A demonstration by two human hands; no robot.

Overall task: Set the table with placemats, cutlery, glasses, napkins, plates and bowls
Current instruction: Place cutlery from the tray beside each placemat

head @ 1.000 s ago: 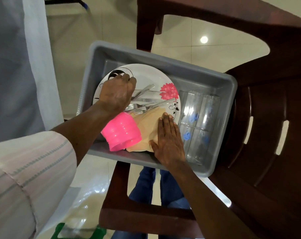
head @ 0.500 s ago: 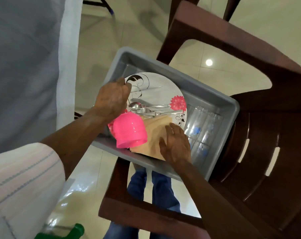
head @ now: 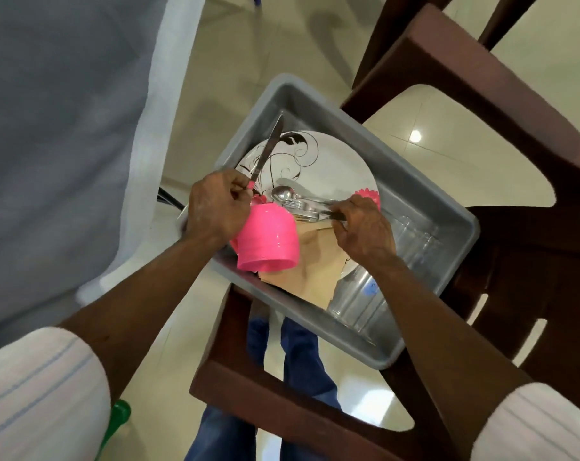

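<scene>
A grey plastic tub (head: 411, 191) rests on the arms of a dark brown chair. Inside lie a white plate (head: 332, 164) with black swirls and a red flower, a bundle of cutlery (head: 295, 202) with a spoon on top, upturned pink bowls (head: 268, 241), tan napkins (head: 308, 277) and clear glasses (head: 358, 301). My left hand (head: 215, 207) grips a knife (head: 267, 151) by its handle, blade pointing up and away over the plate. My right hand (head: 361, 227) pinches the handles of the cutlery bundle.
The brown chair (head: 481, 104) frames the tub, its back to the right. A table with a grey cloth (head: 66, 128) fills the left. Tiled floor and my blue-trousered legs (head: 298, 361) show below. A green object (head: 119, 417) sits at lower left.
My left hand has lifted a knife off the plate. My right hand left the napkins and moved up onto the cutlery handles. The view shifted nearer the table.
</scene>
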